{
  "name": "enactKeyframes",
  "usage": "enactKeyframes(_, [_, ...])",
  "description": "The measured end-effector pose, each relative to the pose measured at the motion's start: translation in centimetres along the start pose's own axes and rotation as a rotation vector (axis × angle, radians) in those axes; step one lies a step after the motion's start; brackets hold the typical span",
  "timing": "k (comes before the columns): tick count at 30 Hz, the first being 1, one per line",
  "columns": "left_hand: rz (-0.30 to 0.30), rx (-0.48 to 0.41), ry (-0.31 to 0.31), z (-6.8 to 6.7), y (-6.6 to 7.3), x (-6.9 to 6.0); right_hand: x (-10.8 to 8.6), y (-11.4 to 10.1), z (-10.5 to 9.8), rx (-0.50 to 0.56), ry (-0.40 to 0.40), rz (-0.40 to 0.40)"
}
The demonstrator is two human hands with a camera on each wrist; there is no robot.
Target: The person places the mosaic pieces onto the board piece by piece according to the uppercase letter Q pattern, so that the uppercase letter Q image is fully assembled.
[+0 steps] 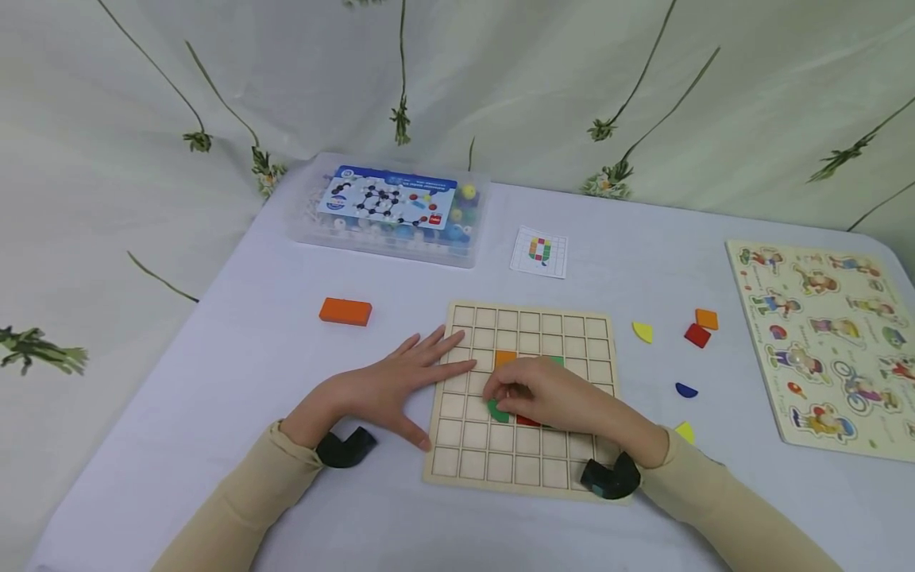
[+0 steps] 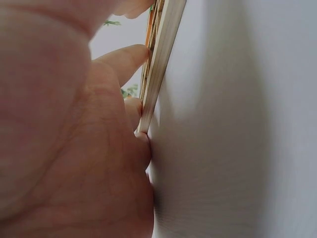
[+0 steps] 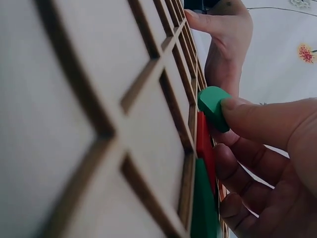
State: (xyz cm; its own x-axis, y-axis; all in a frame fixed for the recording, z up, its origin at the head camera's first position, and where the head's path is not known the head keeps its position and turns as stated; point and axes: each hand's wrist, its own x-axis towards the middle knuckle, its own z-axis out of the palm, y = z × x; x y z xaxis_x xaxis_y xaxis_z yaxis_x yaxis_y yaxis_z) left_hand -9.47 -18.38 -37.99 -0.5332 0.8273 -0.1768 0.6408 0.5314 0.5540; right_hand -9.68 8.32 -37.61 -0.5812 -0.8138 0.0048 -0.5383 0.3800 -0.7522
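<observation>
My right hand [image 1: 546, 391] pinches a green round-cornered tile [image 3: 213, 106] between thumb and fingers, over the left-middle squares of a wooden grid board [image 1: 500, 469]. In the right wrist view the tile is tilted, beside a red tile [image 3: 204, 139] set in the grid. Another green tile [image 3: 200, 198] lies next to the red one. An orange tile [image 1: 505, 358] sits in a square beyond the right hand, which hides part of the pattern. With its fingers spread, my left hand [image 1: 389, 389] rests on the board's left edge.
Loose tiles lie right of the board: yellow [image 1: 643, 331], orange [image 1: 706, 318], red [image 1: 697, 335] and blue [image 1: 686, 390]. A pattern card [image 1: 539, 252] and a clear plastic box [image 1: 386, 210] are behind. An orange block [image 1: 345, 311] stands left; a picture puzzle board [image 1: 829, 349] lies far right.
</observation>
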Motion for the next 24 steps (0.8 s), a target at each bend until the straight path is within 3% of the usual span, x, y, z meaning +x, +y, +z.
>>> enactKeyframes(9, [-0.001,0.004,0.002,0.09,-0.13,0.06,-0.23,0.11,-0.3,-0.022,-0.033,0.004])
enactKeyframes(24, [0.001,0.009,0.004,0.12,-0.13,0.1,-0.72,-0.31,-0.6,-0.121,0.008,0.049])
